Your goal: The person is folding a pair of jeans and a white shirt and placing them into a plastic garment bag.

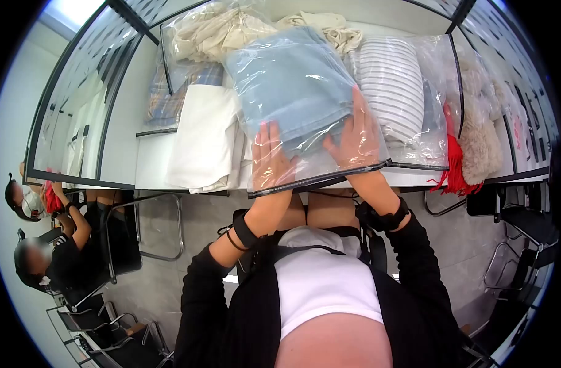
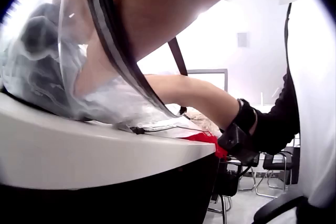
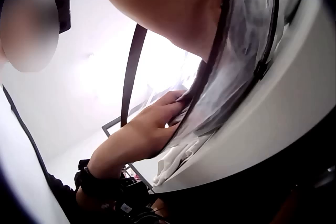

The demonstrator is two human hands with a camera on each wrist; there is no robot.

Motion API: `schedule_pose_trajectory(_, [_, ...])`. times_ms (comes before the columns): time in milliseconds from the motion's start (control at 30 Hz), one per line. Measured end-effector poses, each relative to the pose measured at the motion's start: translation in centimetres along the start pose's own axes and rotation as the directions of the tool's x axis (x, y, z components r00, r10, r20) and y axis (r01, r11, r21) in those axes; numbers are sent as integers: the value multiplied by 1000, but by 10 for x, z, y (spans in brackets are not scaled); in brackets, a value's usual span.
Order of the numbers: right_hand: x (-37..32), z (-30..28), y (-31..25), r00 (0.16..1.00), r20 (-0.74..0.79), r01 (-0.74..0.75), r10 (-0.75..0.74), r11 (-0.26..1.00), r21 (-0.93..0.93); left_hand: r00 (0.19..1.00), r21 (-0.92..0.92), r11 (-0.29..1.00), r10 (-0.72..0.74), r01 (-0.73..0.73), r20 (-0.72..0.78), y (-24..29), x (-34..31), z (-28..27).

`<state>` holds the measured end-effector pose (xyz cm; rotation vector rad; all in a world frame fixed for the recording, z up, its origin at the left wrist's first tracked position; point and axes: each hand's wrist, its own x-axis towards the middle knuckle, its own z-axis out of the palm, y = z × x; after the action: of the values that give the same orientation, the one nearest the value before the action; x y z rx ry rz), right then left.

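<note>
A clear zip bag (image 1: 317, 165) with folded light blue fabric (image 1: 293, 80) inside lies across the table's front. My left hand (image 1: 271, 156) reaches through its front opening, fingers extended at the fabric's lower left. Flat along the fabric's lower right edge lies my right hand (image 1: 359, 138), also within the bag, thumb spread. The bag's dark zip edge crosses both wrists. In the left wrist view the zip edge (image 2: 113, 40) curves over a forearm; the right wrist view shows my left hand (image 3: 142, 132) behind the plastic edge. Contact under the fabric is hidden.
White folded cloth (image 1: 201, 135) and a bagged plaid item (image 1: 188, 92) lie left; cream fabric (image 1: 225, 30) lies behind. To the right are a bagged striped item (image 1: 391, 92), red fringe (image 1: 455, 162) and beige fluffy material (image 1: 480, 150). People sit far left; chairs stand around.
</note>
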<state>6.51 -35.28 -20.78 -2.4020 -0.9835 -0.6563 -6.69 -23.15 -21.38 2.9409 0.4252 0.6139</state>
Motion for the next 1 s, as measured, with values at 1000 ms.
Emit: schedule_pose_trajectory(1000, [42, -145, 26, 607, 714, -190, -347, 810, 555, 510, -896, 445, 774, -18, 374, -50, -7, -96])
